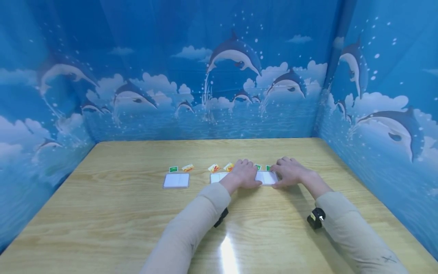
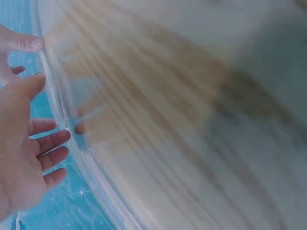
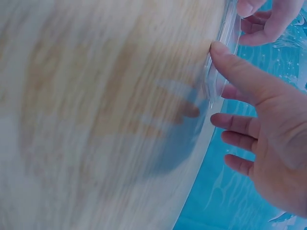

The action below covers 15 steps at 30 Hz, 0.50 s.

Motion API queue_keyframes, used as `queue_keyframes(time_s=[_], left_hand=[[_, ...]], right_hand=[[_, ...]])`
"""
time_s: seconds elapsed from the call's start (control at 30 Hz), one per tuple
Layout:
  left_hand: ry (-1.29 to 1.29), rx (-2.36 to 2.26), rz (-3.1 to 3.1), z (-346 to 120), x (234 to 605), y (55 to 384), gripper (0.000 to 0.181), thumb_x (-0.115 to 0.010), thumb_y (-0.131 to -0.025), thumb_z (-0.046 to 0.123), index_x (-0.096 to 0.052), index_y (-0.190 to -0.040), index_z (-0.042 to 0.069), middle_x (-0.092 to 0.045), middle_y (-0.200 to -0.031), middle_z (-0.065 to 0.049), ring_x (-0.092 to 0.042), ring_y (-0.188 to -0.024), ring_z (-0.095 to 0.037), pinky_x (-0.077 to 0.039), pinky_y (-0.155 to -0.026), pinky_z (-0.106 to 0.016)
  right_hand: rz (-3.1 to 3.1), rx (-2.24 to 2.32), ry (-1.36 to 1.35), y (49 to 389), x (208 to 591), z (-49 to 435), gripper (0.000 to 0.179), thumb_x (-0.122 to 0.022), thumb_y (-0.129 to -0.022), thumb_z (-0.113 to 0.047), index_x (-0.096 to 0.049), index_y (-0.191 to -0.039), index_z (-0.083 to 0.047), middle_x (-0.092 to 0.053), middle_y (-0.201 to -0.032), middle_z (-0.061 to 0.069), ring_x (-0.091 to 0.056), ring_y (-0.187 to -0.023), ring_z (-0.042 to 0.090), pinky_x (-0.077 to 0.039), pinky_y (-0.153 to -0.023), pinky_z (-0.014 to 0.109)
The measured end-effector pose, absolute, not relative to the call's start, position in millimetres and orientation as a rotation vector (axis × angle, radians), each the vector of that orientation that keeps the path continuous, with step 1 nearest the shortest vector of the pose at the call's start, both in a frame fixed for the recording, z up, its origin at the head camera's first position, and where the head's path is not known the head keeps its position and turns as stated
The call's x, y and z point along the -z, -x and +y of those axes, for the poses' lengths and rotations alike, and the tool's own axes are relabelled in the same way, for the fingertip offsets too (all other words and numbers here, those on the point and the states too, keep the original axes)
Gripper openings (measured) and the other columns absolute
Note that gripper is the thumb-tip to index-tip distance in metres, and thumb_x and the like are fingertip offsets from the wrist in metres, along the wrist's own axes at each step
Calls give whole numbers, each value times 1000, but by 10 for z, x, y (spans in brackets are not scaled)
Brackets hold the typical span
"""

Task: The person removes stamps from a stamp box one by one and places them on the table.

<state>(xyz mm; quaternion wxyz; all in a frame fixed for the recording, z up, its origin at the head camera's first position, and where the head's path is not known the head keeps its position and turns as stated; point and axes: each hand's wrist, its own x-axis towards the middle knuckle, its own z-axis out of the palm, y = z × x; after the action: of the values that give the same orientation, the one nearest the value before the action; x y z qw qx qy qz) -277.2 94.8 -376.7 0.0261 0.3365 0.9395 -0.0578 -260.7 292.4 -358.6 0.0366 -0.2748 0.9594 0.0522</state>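
A shallow white case with a clear plastic rim (image 1: 267, 177) lies on the table under both hands; whether it is one long case or more side by side is hidden. My left hand (image 1: 244, 174) reaches across its middle, thumb at the near edge and fingers over the far side. At the right end, my right hand (image 1: 289, 172) pinches the rim; in the right wrist view its thumb (image 3: 230, 60) presses the clear edge. Small printed cards lie just behind: orange ones (image 1: 214, 168) left of my left hand, green ones (image 1: 258, 166) between the hands.
A separate white case (image 1: 176, 180) lies to the left, with a green card (image 1: 173, 169) and an orange card (image 1: 188, 168) behind it. The wooden table (image 1: 113, 213) is bordered by blue dolphin curtains (image 1: 154, 76) at the back and sides.
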Motion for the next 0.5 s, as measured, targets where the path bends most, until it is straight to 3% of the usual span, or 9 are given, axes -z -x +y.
queue_keyframes(time_s=[0.2,0.5], left_hand=[[-1008,164,2885,945,3739,2739,58,-46,-89,57,-52,-128,15,-53,-120,-3,-43,-109,-17,-30,-98,-34],[-1028,194,2927,930,3721,2754,58,-42,-91,58,-53,-124,12,-54,-115,-2,-45,-106,-17,-32,-98,-35]], right_hand=[[2913,-121,799,2606,3574,2915,65,-70,-75,-49,-56,-124,-7,-56,-98,8,-48,-90,25,-42,-76,44],[2919,19,701,2594,3572,2964,75,-68,-75,-55,-53,-126,-3,-57,-109,15,-52,-97,30,-43,-83,49]])
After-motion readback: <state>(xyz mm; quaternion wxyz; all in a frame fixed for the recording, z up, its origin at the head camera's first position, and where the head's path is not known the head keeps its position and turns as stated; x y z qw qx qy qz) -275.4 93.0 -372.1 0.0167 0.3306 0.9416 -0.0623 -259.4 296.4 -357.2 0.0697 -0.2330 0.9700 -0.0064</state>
